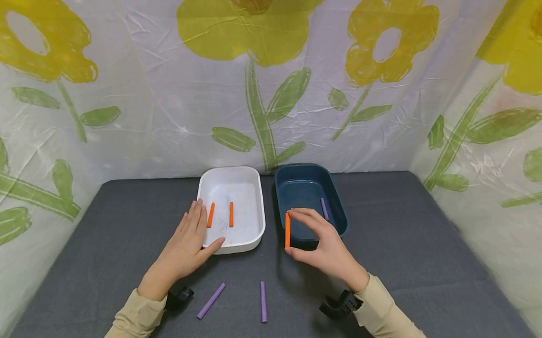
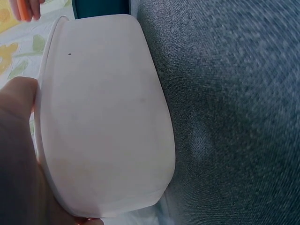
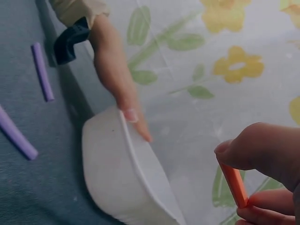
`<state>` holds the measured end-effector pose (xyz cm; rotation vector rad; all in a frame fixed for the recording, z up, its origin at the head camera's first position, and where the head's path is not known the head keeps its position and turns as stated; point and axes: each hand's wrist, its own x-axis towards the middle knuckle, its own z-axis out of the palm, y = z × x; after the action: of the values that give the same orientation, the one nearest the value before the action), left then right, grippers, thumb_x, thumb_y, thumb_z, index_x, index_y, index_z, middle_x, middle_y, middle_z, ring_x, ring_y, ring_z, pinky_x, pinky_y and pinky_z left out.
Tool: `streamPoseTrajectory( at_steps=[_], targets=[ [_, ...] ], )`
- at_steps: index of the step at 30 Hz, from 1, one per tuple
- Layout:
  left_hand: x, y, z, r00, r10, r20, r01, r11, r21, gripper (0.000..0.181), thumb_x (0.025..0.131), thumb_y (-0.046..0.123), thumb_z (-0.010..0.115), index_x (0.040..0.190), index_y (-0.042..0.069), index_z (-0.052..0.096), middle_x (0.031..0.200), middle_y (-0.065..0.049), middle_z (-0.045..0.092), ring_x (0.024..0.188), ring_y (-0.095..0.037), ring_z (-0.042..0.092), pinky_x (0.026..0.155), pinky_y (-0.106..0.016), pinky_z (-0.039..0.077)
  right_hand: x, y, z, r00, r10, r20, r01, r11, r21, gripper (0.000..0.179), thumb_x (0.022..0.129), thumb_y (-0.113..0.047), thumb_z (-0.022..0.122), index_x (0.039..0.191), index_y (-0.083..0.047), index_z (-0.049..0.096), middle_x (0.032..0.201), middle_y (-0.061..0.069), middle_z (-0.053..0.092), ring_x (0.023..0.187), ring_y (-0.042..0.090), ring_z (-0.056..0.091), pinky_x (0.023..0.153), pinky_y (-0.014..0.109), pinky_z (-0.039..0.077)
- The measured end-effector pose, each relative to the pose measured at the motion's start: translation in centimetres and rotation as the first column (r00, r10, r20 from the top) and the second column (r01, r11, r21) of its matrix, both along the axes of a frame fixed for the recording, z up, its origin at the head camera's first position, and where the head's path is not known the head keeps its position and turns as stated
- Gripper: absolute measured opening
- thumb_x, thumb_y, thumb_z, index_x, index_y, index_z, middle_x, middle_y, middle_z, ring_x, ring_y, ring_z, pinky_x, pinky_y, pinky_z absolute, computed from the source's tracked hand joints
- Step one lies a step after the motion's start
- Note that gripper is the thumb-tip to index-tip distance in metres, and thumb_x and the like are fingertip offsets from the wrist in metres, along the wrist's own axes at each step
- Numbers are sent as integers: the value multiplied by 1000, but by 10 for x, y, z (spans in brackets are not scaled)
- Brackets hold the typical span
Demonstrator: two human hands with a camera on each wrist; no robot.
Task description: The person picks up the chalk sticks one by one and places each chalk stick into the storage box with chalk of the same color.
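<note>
From the head we look forward and down over the worktop (image 1: 391, 209). Close in and tilted sideways, our two wrist views share the white tub (image 2: 103, 112).

Smooth plastic white tray (image 1: 247, 234) — matt tablecloth (image 1: 406, 244)

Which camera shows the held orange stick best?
The head view: the orange stick shows almost end to end, pinched in the right hand. The right wrist view shows it slanted, one end covered; the left wrist view, only a piece at top left.
</note>
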<state>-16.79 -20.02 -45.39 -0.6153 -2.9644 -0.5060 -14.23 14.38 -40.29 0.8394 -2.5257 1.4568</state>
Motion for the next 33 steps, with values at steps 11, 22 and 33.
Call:
streamPoseTrajectory(
  at_steps=[11, 22, 33],
  targets=[
    [-1, -1, 0, 1000, 7, 13, -7, 1000, -7, 97, 99, 59, 46, 153, -12, 7, 163, -25, -5, 151, -36, -6, 119, -55, 9, -27, -19, 14, 998, 33, -48, -31, 999, 41, 69, 81, -20, 83, 143, -15, 54, 143, -1, 49, 133, 20, 44, 106, 52, 41],
    [1, 1, 2, 1000, -1, 11, 1, 1000, 4, 97, 99, 57, 47, 153, -13, 7, 162, -26, -4, 150, -37, -4, 119, -56, 9, -53, -32, 22, 997, 65, -44, -61, 994, 91, 68, 82, -21, 82, 142, -9, 54, 142, 3, 50, 131, 22, 46, 106, 47, 42],
    [0, 0, 1, 1000, 3, 24, -4, 1000, 5, 97, 99, 58, 46, 153, -12, 6, 163, -25, -5, 151, -36, -6, 120, -53, 7, -82, -48, 22, 996, 83, 26, -86, 984, 157, 66, 83, -22, 81, 141, -7, 54, 141, 4, 50, 130, 23, 47, 106, 47, 41]
  ],
)
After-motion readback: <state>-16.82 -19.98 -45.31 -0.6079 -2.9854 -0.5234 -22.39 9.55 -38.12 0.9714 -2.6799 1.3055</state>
